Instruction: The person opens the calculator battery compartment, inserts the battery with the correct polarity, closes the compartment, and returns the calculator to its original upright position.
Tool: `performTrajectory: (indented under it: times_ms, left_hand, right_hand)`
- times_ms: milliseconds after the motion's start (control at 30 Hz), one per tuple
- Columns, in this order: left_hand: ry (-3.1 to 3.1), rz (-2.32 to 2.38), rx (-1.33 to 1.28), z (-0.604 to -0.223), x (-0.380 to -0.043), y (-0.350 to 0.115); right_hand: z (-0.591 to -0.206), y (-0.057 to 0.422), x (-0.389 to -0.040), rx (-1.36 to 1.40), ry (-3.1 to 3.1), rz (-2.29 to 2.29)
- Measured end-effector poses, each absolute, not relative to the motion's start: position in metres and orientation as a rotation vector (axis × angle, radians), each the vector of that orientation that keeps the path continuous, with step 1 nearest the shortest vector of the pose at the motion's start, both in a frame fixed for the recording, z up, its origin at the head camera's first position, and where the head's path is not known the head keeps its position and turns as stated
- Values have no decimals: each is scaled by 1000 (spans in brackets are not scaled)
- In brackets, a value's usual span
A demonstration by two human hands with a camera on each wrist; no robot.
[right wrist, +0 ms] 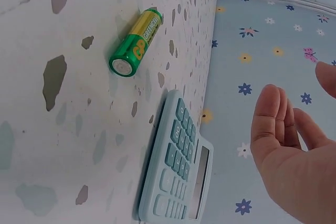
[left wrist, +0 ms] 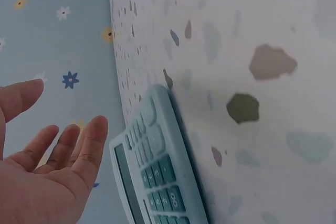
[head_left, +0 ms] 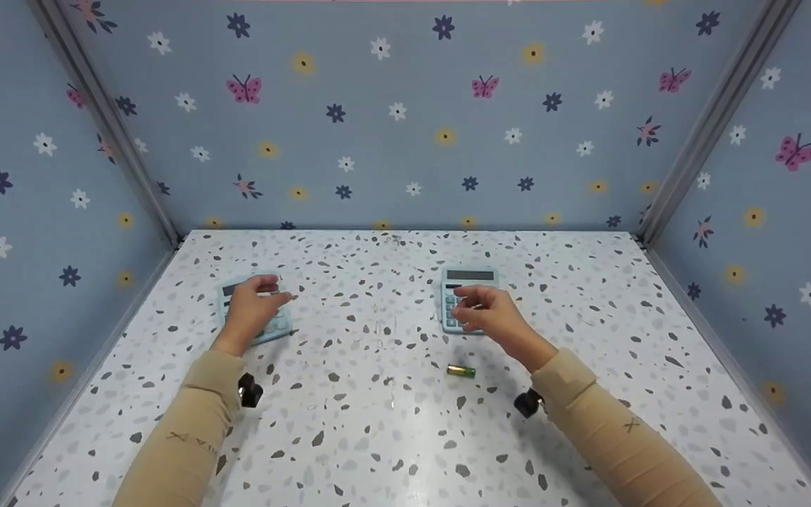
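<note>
Above a light blue calculator [left wrist: 163,156] on the left of the table, my left hand [head_left: 254,310] hovers with loosely bent fingers and nothing between them. A second light blue calculator [right wrist: 178,166] lies to the right, its grey display toward the back wall. Over its keys hangs my right hand [head_left: 490,315], thumb apart from the fingers, holding nothing. In front of that calculator a green and gold battery [right wrist: 136,43] lies on its side, touched by neither hand. In the head view the hands and wrists hide parts of both calculators.
The white speckled tabletop [head_left: 370,303] is bounded by blue flowered panels [head_left: 391,91] at the back and both sides. Grey metal posts [head_left: 715,120] stand at the corners. A small black device [head_left: 529,403] sits at each wrist.
</note>
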State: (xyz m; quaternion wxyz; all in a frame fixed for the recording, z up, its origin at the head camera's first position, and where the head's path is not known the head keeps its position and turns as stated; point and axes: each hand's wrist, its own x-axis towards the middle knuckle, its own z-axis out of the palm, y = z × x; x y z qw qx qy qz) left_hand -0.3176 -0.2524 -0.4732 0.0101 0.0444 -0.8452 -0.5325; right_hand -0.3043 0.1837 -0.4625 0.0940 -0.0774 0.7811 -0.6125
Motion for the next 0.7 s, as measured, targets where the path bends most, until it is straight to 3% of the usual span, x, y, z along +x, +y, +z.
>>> performTrajectory:
  times_ms: [700]
  left_hand:
    - [-2531, -1463, 464, -497, -325, -323]
  right_hand:
    - [-473, 175, -290, -387, 2350, -1665]
